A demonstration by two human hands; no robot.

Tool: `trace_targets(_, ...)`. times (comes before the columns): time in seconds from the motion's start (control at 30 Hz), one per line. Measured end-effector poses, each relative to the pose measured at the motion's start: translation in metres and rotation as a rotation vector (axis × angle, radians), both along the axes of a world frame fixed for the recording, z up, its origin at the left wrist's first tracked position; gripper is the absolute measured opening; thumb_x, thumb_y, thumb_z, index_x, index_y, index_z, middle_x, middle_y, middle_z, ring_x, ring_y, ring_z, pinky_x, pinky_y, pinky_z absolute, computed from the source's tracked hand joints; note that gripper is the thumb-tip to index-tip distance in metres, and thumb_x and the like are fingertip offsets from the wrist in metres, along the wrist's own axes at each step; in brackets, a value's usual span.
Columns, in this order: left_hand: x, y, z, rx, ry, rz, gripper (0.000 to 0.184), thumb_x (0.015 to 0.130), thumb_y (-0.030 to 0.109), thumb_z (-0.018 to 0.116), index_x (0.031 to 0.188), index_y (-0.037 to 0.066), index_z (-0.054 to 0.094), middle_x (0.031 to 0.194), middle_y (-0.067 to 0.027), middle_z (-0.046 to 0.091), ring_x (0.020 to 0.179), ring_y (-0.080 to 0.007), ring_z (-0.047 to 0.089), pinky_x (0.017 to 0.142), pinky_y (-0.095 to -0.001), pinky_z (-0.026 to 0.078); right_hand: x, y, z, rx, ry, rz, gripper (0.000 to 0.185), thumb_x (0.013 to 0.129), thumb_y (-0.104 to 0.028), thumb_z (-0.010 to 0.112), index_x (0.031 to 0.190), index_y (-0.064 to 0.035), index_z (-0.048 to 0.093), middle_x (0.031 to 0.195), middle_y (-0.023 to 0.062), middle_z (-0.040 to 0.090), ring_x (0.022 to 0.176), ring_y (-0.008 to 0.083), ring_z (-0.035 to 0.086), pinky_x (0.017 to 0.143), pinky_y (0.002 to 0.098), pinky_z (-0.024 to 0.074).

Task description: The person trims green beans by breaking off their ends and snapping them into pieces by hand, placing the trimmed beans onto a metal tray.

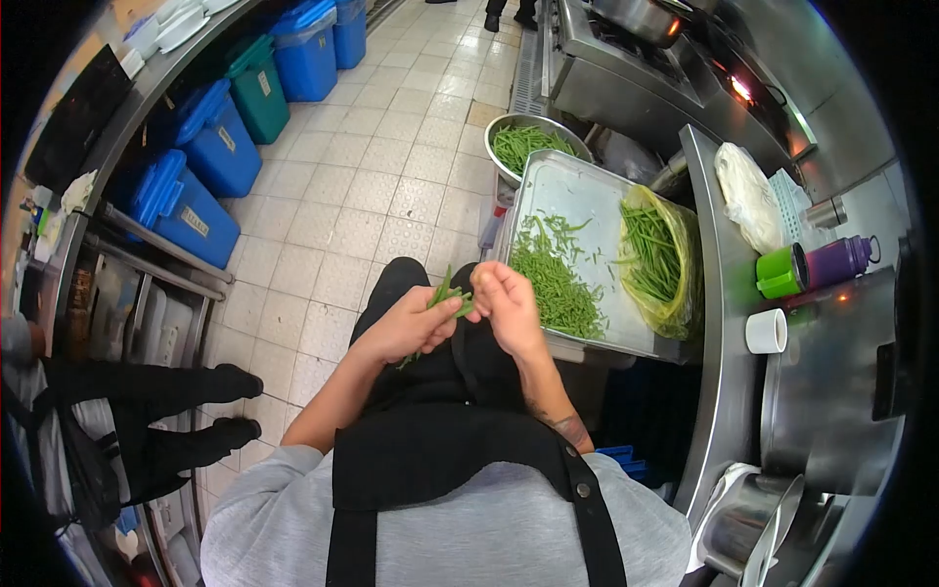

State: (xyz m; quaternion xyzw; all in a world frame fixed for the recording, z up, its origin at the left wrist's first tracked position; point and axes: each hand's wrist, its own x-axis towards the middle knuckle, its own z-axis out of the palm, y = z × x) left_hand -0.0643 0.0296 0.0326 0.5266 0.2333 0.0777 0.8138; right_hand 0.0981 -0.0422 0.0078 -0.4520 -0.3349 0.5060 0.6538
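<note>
A small bunch of green beans (pixel 445 292) is gripped in my left hand (pixel 411 325), above my lap, with the thumb on top and some ends poking out below. My right hand (pixel 507 305) is closed in a pinch at the near ends of these beans; its fingertips partly hide what they grip. Beside my right hand stands a metal tray (pixel 577 176). Short cut bean pieces (pixel 556 289) lie heaped on its left side. On its right side sits a yellow plastic bag (pixel 685 235) of whole green beans (pixel 650 245).
A metal bowl of green beans (pixel 533 147) stands beyond the tray. A steel counter (pixel 709 411) runs along the right, holding a white cup (pixel 766 332) and a purple bottle (pixel 839 262). Lidded blue bins (pixel 220 142) line the left. A person's legs (pixel 186 421) show at lower left.
</note>
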Motion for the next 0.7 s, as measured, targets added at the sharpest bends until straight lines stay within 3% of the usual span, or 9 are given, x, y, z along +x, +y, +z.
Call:
trace_targets(0.07, -0.004, 0.0, 0.005, 0.046, 0.054, -0.069, 0.029, 0.099, 0.027, 0.044, 0.097, 0.004, 0.061, 0.057, 0.0061, 0.039, 0.047, -0.0028, 0.033, 0.042, -0.0197, 0.027, 0.007, 0.003, 0.001, 0.074, 0.4, 0.031, 0.014, 0.096, -0.013, 0.047, 0.089, -0.0015, 0.053, 0.077, 0.0028, 0.051, 0.057, 0.0061, 0.04, 0.052, 0.0192, 0.0352)
trace_targets(0.2, -0.003, -0.001, -0.003, 0.212, 0.13, -0.103, 0.028, 0.096, 0.025, 0.048, 0.092, 0.002, 0.064, 0.056, 0.0039, 0.042, 0.049, -0.0041, 0.037, 0.044, -0.0216, 0.032, 0.019, 0.002, 0.007, 0.044, 0.38, 0.093, 0.016, 0.092, -0.011, 0.04, 0.087, -0.0012, 0.052, 0.077, 0.0063, 0.053, 0.057, 0.0088, 0.038, 0.053, 0.0238, 0.0348)
trace_targets(0.23, -0.002, -0.001, -0.002, 0.342, 0.182, -0.096, 0.028, 0.095, 0.025, 0.049, 0.09, 0.001, 0.064, 0.057, 0.0004, 0.046, 0.049, -0.0081, 0.041, 0.047, -0.0244, 0.035, 0.02, 0.001, 0.007, 0.015, 0.362, 0.129, 0.019, 0.089, -0.012, 0.038, 0.088, 0.0, 0.053, 0.078, 0.0087, 0.055, 0.058, 0.0107, 0.041, 0.053, 0.026, 0.0359)
trace_targets(0.33, 0.001, -0.002, -0.002, 0.681, 0.314, -0.08, 0.026, 0.091, 0.023, 0.053, 0.088, 0.0, 0.064, 0.061, -0.0103, 0.056, 0.055, -0.0205, 0.054, 0.054, -0.0327, 0.043, 0.016, 0.001, 0.003, -0.037, 0.213, 0.171, 0.025, 0.091, -0.016, 0.037, 0.09, 0.0016, 0.054, 0.078, 0.0093, 0.056, 0.059, 0.0116, 0.043, 0.053, 0.026, 0.0366)
trace_targets(0.37, 0.001, -0.002, -0.004, 0.761, 0.342, -0.078, 0.025, 0.091, 0.022, 0.053, 0.09, 0.0, 0.064, 0.064, -0.014, 0.059, 0.059, -0.025, 0.058, 0.057, -0.0351, 0.044, 0.016, 0.001, -0.001, -0.062, 0.17, 0.187, 0.022, 0.091, -0.017, 0.045, 0.092, 0.0016, 0.057, 0.074, 0.0065, 0.058, 0.06, 0.0101, 0.047, 0.053, 0.0256, 0.038)
trace_targets(0.5, -0.003, -0.003, -0.014, 0.953, 0.371, -0.093, 0.025, 0.088, 0.021, 0.054, 0.091, -0.001, 0.064, 0.08, -0.0235, 0.062, 0.08, -0.0398, 0.061, 0.068, -0.0446, 0.047, 0.004, -0.003, 0.002, -0.2, -0.572, 0.149, 0.012, 0.084, -0.013, 0.065, 0.085, -0.0006, 0.063, 0.071, 0.0019, 0.063, 0.064, 0.0064, 0.055, 0.056, 0.0247, 0.0436)
trace_targets(0.6, -0.005, -0.004, -0.011, 0.984, 0.446, -0.168, 0.028, 0.087, 0.026, 0.055, 0.087, -0.001, 0.063, 0.085, -0.0249, 0.062, 0.084, -0.0414, 0.06, 0.072, -0.0479, 0.047, 0.005, -0.006, -0.008, -0.063, -0.587, 0.203, 0.013, 0.084, -0.012, 0.064, 0.083, 0.0005, 0.062, 0.073, 0.0042, 0.063, 0.07, 0.0091, 0.057, 0.064, 0.0267, 0.0475)
trace_targets(0.7, -0.01, -0.002, -0.019, 1.015, 0.524, -0.328, 0.03, 0.088, 0.029, 0.055, 0.084, 0.001, 0.063, 0.084, -0.0249, 0.062, 0.085, -0.0409, 0.06, 0.072, -0.0487, 0.048, 0.01, -0.011, -0.009, -0.101, -0.752, 0.377, 0.008, 0.082, -0.012, 0.065, 0.083, -0.0035, 0.064, 0.064, 0.0025, 0.057, 0.058, 0.0074, 0.048, 0.054, 0.0257, 0.0409)
